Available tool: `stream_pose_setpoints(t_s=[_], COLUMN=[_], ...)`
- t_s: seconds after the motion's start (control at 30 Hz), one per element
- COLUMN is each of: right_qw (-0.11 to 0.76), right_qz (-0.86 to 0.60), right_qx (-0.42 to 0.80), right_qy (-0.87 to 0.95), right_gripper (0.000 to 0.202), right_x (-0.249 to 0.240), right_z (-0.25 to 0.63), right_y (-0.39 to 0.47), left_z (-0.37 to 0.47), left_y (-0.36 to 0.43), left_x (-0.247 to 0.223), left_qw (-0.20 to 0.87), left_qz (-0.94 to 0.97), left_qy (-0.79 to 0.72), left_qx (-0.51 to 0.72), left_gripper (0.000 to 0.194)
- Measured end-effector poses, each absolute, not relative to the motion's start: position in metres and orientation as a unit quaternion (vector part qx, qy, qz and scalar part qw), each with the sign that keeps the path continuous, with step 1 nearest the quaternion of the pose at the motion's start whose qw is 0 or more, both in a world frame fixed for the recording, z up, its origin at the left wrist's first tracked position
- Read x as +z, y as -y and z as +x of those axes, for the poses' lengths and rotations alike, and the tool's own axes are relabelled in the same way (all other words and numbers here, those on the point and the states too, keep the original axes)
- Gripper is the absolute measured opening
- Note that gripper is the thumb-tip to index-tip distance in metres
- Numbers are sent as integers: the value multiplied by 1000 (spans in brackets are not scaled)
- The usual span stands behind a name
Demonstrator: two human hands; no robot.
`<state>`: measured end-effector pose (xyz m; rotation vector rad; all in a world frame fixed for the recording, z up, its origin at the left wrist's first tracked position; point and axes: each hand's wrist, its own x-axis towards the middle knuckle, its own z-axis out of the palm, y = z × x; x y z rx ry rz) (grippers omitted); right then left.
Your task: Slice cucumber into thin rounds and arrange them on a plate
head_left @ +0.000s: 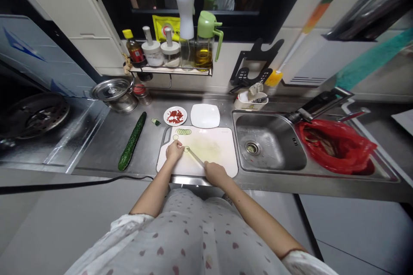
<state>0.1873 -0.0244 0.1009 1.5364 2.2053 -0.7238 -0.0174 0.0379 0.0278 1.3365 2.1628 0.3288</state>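
Note:
My right hand point(215, 173) is wrapped round the handle of a knife point(196, 157), whose blade points up and left over the white cutting board point(222, 146). At the blade's tip lies a thin round cucumber slice point(186, 149). The fingers of my left hand point(174, 151) are drawn together at the left edge of this slice. Another single slice point(175, 137) lies just above my left hand. Beyond it, an overlapping row of cucumber slices point(183, 132) rests near the board's far edge.
A whole cucumber point(132, 141) lies left of the board. Behind the board stand a plate of chopped red pieces point(175, 116) and a white square plate point(205, 115). Cucumber ends point(156, 121) lie nearby. The sink point(269, 142) and a red plastic bag point(337, 146) are to the right.

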Motion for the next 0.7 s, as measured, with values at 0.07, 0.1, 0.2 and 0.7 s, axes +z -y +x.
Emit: stream_pose_setpoints(t_s=[0.07,0.1,0.2,0.7], right_qw=[178,180,184,191], right_qz=[544,544,543,553], right_qx=[-260,-262,-264,-262], right_qy=[-778,-776,-775,-767], right_gripper=[27,27,29,33], right_x=[102,103,105,108], right_z=[185,183,180,174], right_y=[23,22,20,17], left_z=[-17,-17,-17,-20], left_y=[-38,-38,-38,-41], left_x=[28,28,28,22], left_qw=[285,285,284,291], left_qz=[501,503,502,503], left_qy=[-808,-807,-808,-805], left_qx=[121,120,118,118], left_gripper=[16,16,16,16])
